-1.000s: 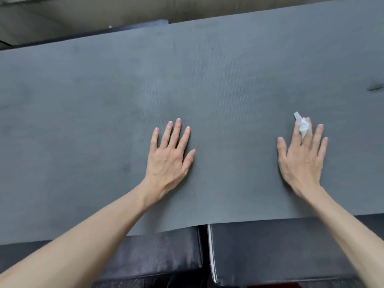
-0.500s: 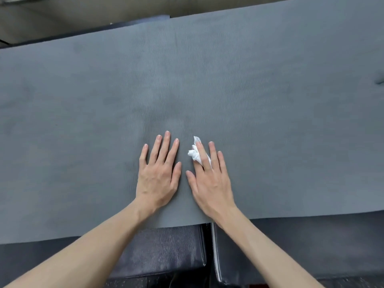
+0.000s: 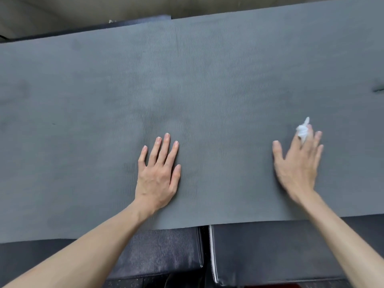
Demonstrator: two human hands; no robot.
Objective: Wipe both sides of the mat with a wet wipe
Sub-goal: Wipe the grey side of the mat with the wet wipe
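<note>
A grey mat lies flat across two dark padded seats, its near edge hanging just over their front. The left hand rests palm-down on the mat near that edge, fingers straight and spread, holding it steady. The right hand lies well apart from it to the right, also flat with straight fingers, and a small bunched white wipe sits under and between its fingertips, pressed to the mat.

The step in hand looks like wiping the upper face, with strokes running along the near strip. The next move probably calls for carrying the wipe across ground not yet covered, farther from the body, while the left hand keeps the mat from sliding; the underside has yet to be turned up.

Both ends of the mat run out of view, so its full length cannot be seen. The right hand is blurred, and how the wipe is tucked among the fingers is hard to make out. A dark mark at the right edge is too small to identify.
</note>
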